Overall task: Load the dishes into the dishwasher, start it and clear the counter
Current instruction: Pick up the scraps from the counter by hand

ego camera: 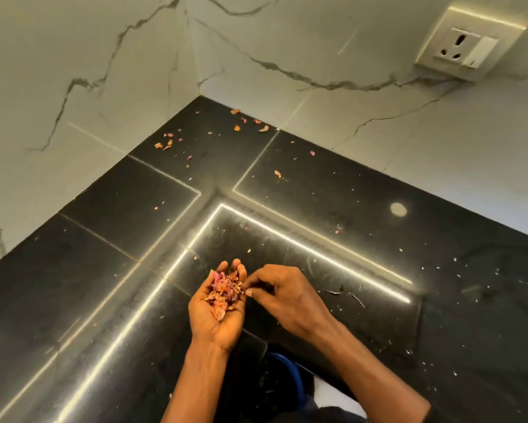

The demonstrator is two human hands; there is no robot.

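Cannot see the palm of the left grip [216, 326] under the petals [226, 290]. Cannot tell the pale specks [455, 259] on the surface [104, 300], nor the blue thing [290, 364] below.

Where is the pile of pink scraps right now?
Head view, low centre: the pile lies in the cupped left hand, held above the black counter, with the fingertips of the right hand at its right edge.
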